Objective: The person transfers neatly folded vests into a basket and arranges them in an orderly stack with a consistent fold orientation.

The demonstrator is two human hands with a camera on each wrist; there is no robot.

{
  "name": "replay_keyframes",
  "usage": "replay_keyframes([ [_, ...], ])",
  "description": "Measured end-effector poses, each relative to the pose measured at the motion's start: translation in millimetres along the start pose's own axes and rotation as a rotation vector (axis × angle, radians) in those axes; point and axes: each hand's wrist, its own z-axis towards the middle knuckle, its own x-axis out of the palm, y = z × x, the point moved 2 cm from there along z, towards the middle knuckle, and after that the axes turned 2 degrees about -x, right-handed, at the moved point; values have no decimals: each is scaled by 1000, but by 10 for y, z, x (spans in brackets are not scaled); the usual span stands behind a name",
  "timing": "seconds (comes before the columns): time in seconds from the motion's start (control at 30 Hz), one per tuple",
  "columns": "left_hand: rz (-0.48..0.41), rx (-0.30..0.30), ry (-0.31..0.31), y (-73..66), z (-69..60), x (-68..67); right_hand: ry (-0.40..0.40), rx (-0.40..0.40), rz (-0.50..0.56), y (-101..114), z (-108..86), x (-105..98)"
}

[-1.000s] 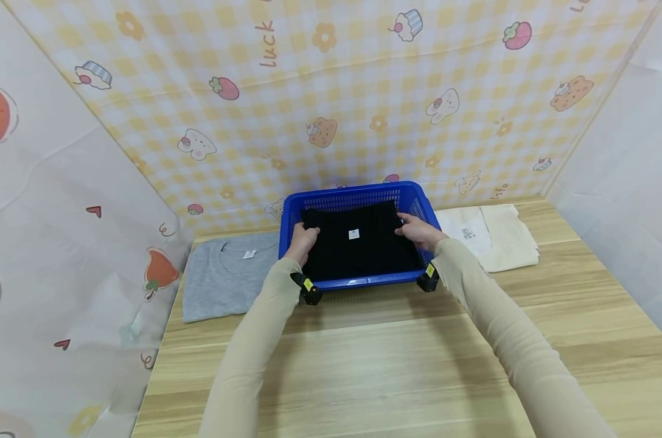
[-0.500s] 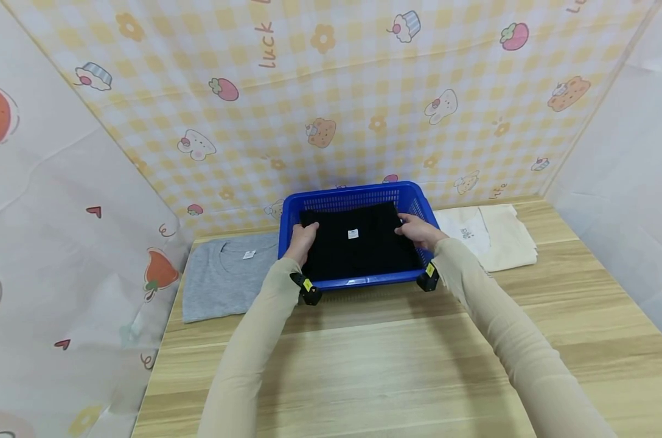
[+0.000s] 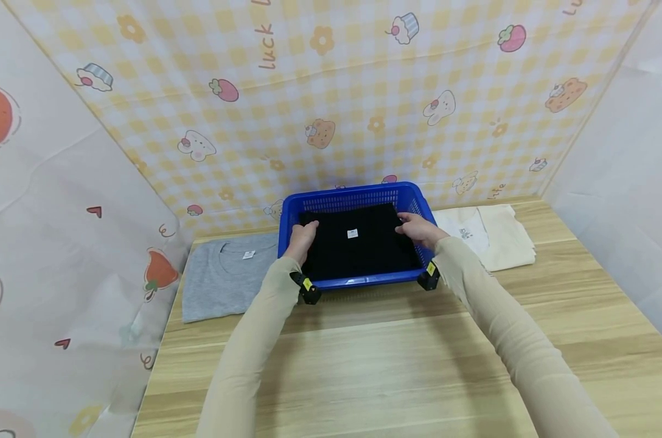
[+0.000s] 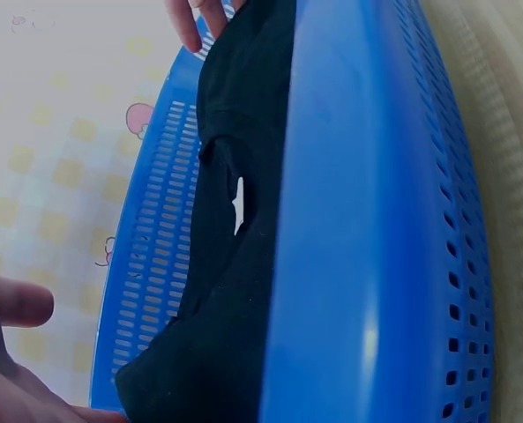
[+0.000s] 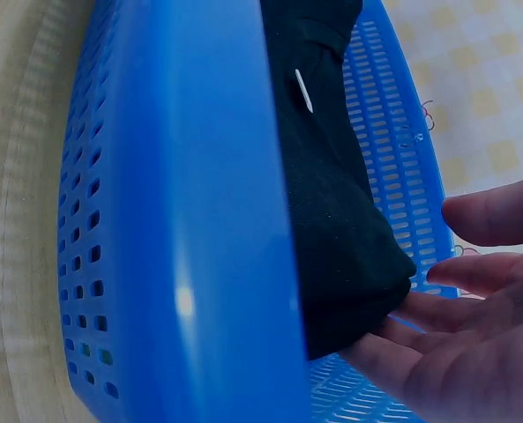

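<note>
A folded black T-shirt [image 3: 358, 252] with a white neck label lies inside a blue plastic basket [image 3: 358, 281] at the back of the table. My left hand [image 3: 300, 240] reaches in over the left side, by the shirt's left edge. In the left wrist view its thumb [image 4: 25, 304] stands away from the cloth, and the fingertips are hidden. At the opposite edge, my right hand [image 3: 420, 232] has its fingers extended. The right wrist view shows several fingers [image 5: 389, 361] touching the shirt's side and underside, thumb apart from it.
A folded grey T-shirt [image 3: 227, 283] lies left of the basket. To its right is a folded cream garment [image 3: 506, 237] with a printed white patch. A patterned cloth wall [image 3: 320, 91] rises close behind the basket. The wooden tabletop [image 3: 375, 371] extends in front.
Both hands keep almost the same place at the shirt's sides. The black shirt sits very slightly lower in the basket. The head view has shifted a little.
</note>
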Motion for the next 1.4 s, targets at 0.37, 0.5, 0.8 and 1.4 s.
replay_keyframes([
  [0.37,123,140,-99,-123,-200,119,-22,-74,-22,-3,-100,-89],
  [0.5,90,223,-93,-226,-326,273,-29,-110,-1,-23,-171,-174],
  [0.8,-8,314,98,-426,-751,873,-84,-181,136,-66,-399,-470],
  [1.4,125,441,145,-488,-1341,2142,-221,-95,138,-502,-772,-1261],
])
